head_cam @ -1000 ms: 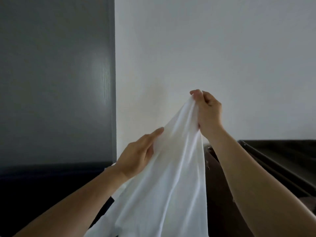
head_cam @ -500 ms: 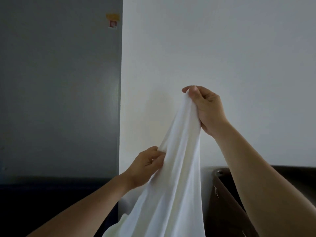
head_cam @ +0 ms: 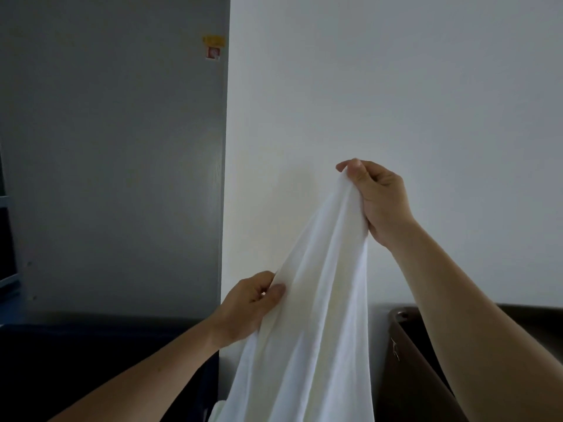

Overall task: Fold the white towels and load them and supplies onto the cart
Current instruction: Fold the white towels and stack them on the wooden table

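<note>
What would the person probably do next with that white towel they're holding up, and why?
Probably slide the left hand along the edge to find a second corner. The right hand pinches the white towel at its top, the left grips the side lower down, and the cloth hangs bunched, too gathered to fold.

Right hand [head_cam: 379,200] pinches the white towel [head_cam: 316,315] high — left hand [head_cam: 248,303] grips its edge lower.

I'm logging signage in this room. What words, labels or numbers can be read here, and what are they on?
Nothing can be read.
Yellow sticker on the grey panel: too blurred to read.
Red and white sticker just below it: too small and blurred to read.
White towel held in both hands: no print visible.
</note>
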